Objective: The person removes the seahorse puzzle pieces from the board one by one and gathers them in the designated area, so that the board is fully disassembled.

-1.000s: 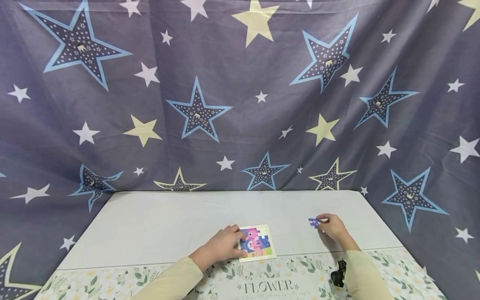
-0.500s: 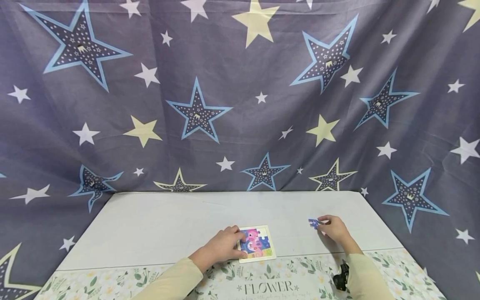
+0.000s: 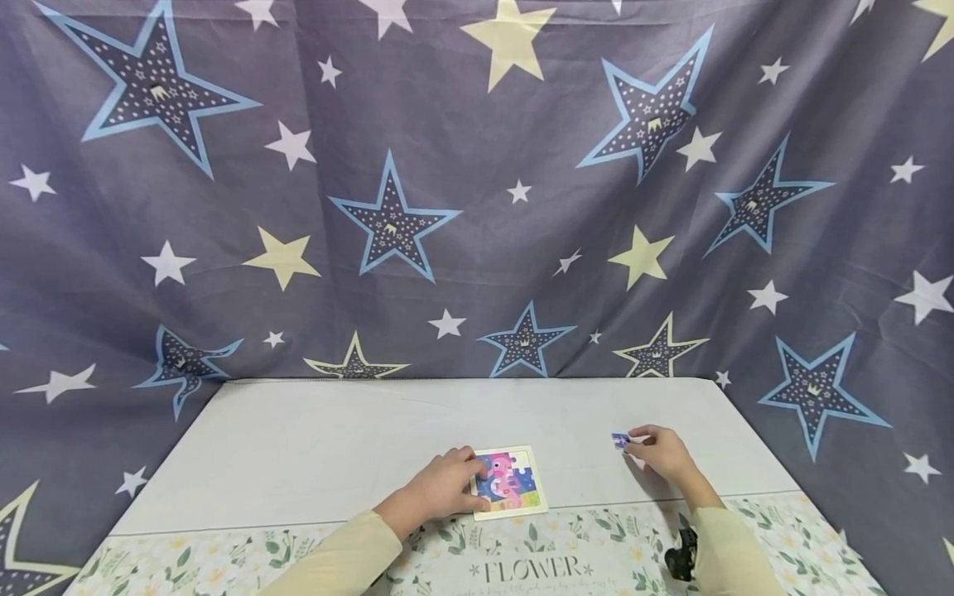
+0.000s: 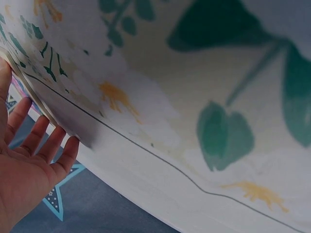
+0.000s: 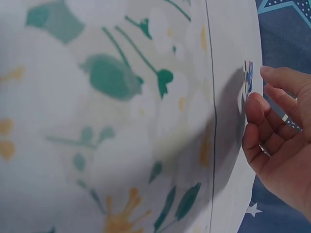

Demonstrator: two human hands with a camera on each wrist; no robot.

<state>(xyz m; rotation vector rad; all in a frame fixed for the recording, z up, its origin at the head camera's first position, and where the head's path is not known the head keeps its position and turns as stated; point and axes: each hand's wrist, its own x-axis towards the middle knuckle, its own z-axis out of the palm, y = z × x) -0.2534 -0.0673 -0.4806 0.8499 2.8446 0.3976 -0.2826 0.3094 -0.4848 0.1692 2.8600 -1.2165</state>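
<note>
A small framed jigsaw puzzle (image 3: 507,478) with a pink animal on blue lies mid-table in the head view. Pale bare patches show in its upper right part. My left hand (image 3: 441,487) grips the frame's left side, thumb toward the near corner and fingers over the edge. In the left wrist view, the frame's edge (image 4: 35,94) runs along those fingertips. Off to the right, my right hand (image 3: 663,454) pinches small blue-purple puzzle pieces (image 3: 619,441) at its fingertips. Their striped edges (image 5: 248,75) look stacked in the right wrist view; the other fingers are bent.
The white table (image 3: 335,439) has a flowered mat (image 3: 224,555) lettered FLOWER along its near side. Behind it hangs a dark star-patterned curtain (image 3: 477,273). A small black device (image 3: 681,555) sits by the right sleeve.
The puzzle pieces have shifted and turned slightly in my right fingers, so less of them shows past the fingertips. My left hand and the framed puzzle have stayed in place.
</note>
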